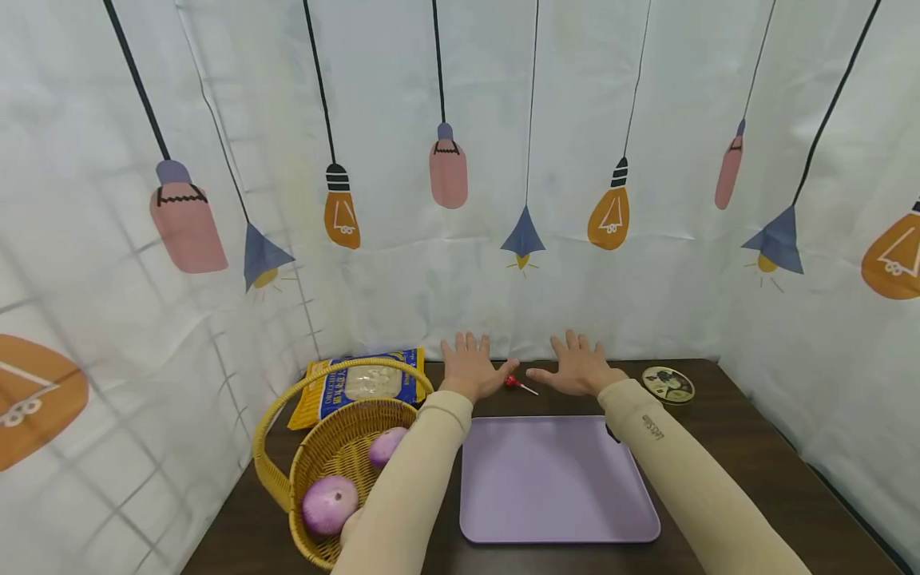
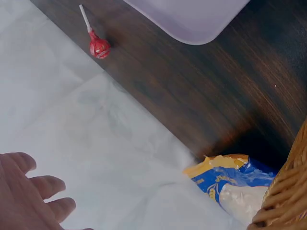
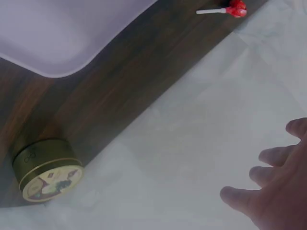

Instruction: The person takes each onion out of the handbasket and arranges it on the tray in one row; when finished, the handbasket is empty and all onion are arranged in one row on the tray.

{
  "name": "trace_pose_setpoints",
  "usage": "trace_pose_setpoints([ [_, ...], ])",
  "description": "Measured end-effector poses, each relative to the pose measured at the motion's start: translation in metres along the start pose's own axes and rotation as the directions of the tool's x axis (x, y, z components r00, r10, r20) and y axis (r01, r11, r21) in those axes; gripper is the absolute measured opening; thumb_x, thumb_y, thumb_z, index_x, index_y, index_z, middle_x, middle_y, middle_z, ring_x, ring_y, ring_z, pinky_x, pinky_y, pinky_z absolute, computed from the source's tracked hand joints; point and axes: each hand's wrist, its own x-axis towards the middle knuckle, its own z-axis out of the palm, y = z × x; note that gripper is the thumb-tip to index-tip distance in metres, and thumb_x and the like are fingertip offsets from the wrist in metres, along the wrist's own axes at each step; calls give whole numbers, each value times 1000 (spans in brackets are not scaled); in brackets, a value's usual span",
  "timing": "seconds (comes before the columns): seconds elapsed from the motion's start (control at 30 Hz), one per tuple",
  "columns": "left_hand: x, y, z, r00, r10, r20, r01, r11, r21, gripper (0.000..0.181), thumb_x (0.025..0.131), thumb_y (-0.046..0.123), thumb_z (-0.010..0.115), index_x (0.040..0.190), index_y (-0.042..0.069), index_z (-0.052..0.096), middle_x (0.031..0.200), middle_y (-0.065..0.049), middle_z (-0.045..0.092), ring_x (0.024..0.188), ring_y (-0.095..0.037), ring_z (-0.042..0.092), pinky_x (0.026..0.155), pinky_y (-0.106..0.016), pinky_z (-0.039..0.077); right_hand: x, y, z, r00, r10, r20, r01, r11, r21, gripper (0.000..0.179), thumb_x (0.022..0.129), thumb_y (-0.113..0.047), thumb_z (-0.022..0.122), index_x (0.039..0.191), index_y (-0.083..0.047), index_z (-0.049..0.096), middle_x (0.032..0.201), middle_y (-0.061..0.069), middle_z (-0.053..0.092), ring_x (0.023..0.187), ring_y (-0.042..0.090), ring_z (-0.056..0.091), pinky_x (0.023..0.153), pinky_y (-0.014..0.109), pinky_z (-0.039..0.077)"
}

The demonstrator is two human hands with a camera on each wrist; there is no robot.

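Both hands are held out past the far side of the tray with fingers straight and spread, holding nothing. My left hand [image 1: 471, 370] is to the left of a red-wrapped lollipop [image 1: 512, 382], and my right hand [image 1: 577, 370] to its right. The lollipop lies on the dark table near its back edge, its white stick pointing right in the head view. A lilac rectangular tray [image 1: 553, 479] lies between the forearms. In the wrist views, the left fingers [image 2: 50, 187] and right fingers [image 3: 273, 155] appear against the white curtain, apart from any object.
A wicker basket [image 1: 300, 487] with a tall handle stands at left, holding round purple vegetables [image 1: 330, 505] and a pale, mostly hidden item. Behind it lies a blue and yellow food bag [image 1: 374, 382]. A round tin [image 1: 668, 385] stands back right. White curtain [image 1: 402, 295] surrounds the table.
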Motion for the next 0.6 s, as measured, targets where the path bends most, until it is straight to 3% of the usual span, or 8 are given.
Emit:
trace_pose_setpoints([
  [0.33, -9, 2, 8, 999, 38, 7, -38, 999, -25, 95, 88, 81, 16, 156, 15, 19, 160, -19, 17, 148, -37, 11, 112, -64, 6, -10, -2, 18, 999, -33, 13, 32, 998, 54, 101, 88, -76, 43, 154, -4, 21, 156, 33, 14, 141, 53, 15, 106, 72, 10],
  [0.6, -33, 5, 13, 995, 96, 40, -91, 990, -104, 91, 90, 79, 20, 155, 16, 26, 159, -17, 23, 147, -36, 15, 112, -63, 9, -24, 3, 43, 996, -75, 48, 71, 994, 78, 103, 86, -79, 39, 154, -3, 23, 157, 30, 14, 142, 51, 15, 107, 70, 11],
])
